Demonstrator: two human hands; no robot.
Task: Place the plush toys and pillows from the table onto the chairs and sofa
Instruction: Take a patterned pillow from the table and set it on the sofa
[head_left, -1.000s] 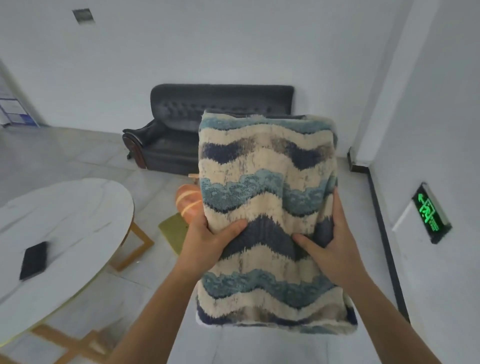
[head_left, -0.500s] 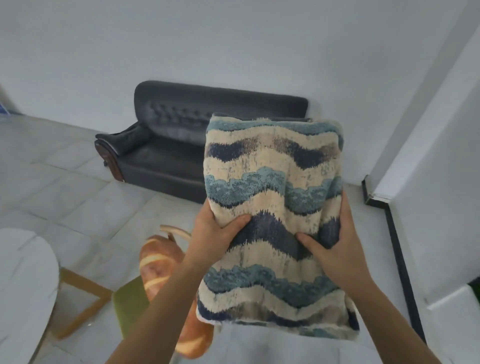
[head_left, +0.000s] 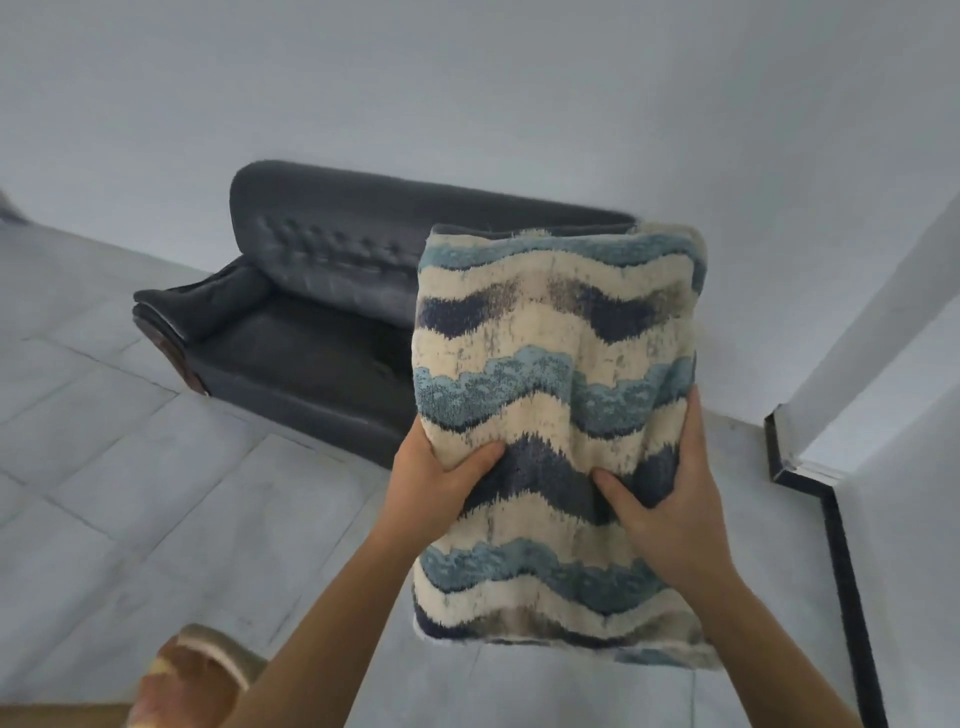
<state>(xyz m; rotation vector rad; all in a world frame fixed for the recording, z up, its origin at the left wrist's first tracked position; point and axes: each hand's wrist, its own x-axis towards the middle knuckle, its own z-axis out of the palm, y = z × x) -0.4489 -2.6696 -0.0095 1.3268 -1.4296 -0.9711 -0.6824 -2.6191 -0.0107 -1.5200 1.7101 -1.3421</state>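
I hold a pillow (head_left: 558, 374) with cream, teal and navy wavy stripes upright in front of me. My left hand (head_left: 436, 480) grips its left edge and my right hand (head_left: 670, 499) grips its right edge, thumbs pressed into the front. Behind it a black leather sofa (head_left: 311, 312) stands against the white wall; the pillow hides its right part. A bread-shaped orange plush toy (head_left: 182, 680) shows at the bottom left, resting against a wooden chair back (head_left: 228, 649).
Grey tiled floor (head_left: 156, 493) lies between me and the sofa. On the right a white wall corner (head_left: 857, 364) juts out, with a black skirting strip (head_left: 847, 571) along its base.
The view has moved towards the sofa, which looks bigger and nearer. The white table has left the frame and the bread plush has slid to the bottom left corner. Both hands still hold the pillow.
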